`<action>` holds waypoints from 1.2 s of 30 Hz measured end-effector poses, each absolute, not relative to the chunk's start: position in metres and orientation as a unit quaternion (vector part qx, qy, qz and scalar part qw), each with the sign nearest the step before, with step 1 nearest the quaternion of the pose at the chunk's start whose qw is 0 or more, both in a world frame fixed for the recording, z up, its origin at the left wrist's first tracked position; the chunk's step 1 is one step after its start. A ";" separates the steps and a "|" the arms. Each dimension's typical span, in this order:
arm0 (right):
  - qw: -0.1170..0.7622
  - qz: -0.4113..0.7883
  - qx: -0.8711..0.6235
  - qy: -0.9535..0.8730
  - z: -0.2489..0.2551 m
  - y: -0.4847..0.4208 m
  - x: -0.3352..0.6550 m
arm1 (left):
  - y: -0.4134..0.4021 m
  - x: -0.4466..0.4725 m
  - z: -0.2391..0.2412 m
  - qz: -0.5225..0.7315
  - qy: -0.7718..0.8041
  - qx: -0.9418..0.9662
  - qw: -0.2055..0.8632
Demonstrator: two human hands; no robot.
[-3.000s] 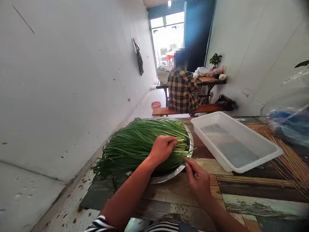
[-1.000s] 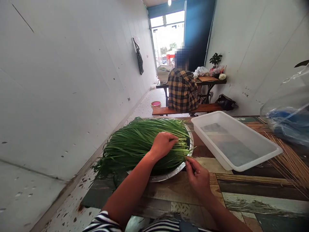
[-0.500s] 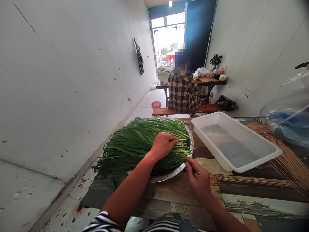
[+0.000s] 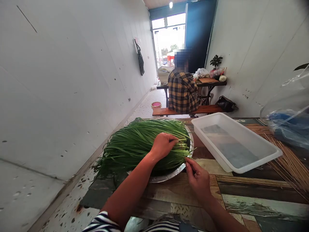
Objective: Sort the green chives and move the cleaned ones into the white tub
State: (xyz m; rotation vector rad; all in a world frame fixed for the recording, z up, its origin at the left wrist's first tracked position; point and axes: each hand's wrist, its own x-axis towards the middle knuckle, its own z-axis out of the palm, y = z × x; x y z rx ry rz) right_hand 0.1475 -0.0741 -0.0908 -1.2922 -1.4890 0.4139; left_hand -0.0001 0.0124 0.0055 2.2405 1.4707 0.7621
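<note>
A big heap of long green chive stalks [image 4: 135, 145] lies across a metal basin [image 4: 174, 173] on the table. My left hand [image 4: 163, 144] rests on top of the heap near the cut ends, its fingers curled round a few stalks. My right hand [image 4: 198, 178] sits at the basin's near rim, with finger and thumb pinched on the tips of some stalks.
A white plastic tub [image 4: 235, 144] stands right of the basin. Bamboo skewers [image 4: 291, 166] lie fanned at the right edge, below a plastic bag [image 4: 288, 119]. A white wall runs close along the left. Farther back a person in a plaid shirt [image 4: 182, 91] sits on a bench [image 4: 185, 110].
My hands have stayed almost where they were. The left hand's fingers have curled a little more into the stalks.
</note>
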 end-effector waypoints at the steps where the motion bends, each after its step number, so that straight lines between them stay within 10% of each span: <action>1: 0.534 0.175 -0.544 -0.623 -0.091 -0.074 0.147 | 0.012 0.000 0.005 0.269 0.519 0.791 0.178; 36: 0.550 0.105 -0.510 -0.654 -0.096 -0.074 0.147 | 0.011 -0.011 0.020 0.177 0.448 0.872 0.088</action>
